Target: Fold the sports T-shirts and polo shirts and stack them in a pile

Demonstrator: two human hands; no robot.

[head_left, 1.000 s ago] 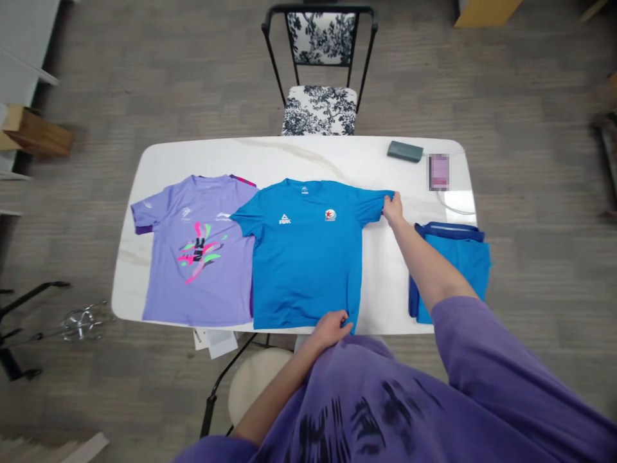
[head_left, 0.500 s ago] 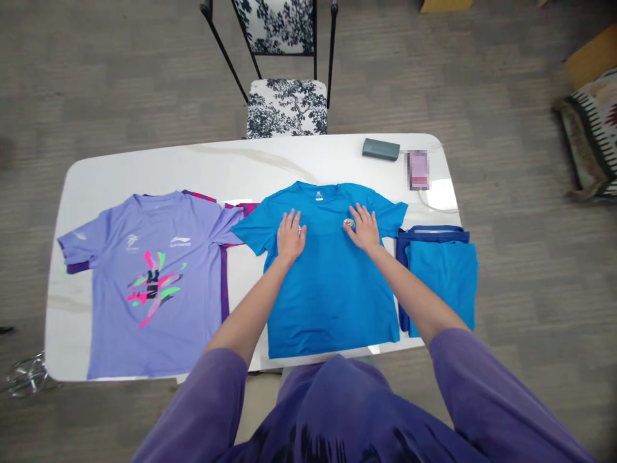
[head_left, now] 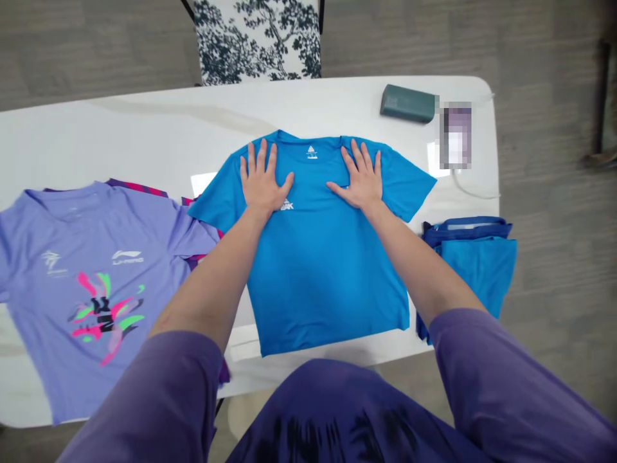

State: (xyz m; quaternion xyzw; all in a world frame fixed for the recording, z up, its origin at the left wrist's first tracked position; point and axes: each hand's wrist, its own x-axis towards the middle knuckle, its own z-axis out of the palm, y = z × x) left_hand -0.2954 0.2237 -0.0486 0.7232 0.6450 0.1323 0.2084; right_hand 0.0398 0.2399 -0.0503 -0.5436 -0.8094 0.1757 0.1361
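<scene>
A bright blue T-shirt (head_left: 322,270) lies spread face up in the middle of the white table (head_left: 144,135). My left hand (head_left: 263,180) lies flat on its upper left chest, fingers spread, just above a white logo. My right hand (head_left: 359,177) lies flat on the upper right chest, fingers spread toward the collar. Neither hand holds anything. A lilac T-shirt (head_left: 91,283) with a pink and green print lies spread to the left, its sleeve meeting the blue shirt's sleeve.
A folded blue garment (head_left: 475,263) sits at the table's right edge. A dark green case (head_left: 407,104) and a phone (head_left: 456,135) with a cable lie at the far right corner. A floral-patterned chair (head_left: 258,38) stands behind the table.
Both hands slid up the blue shirt from mid chest toward the shoulders, fingers spread. A second ago the right hand held the sleeve and the left the hem. The view has closed in.
</scene>
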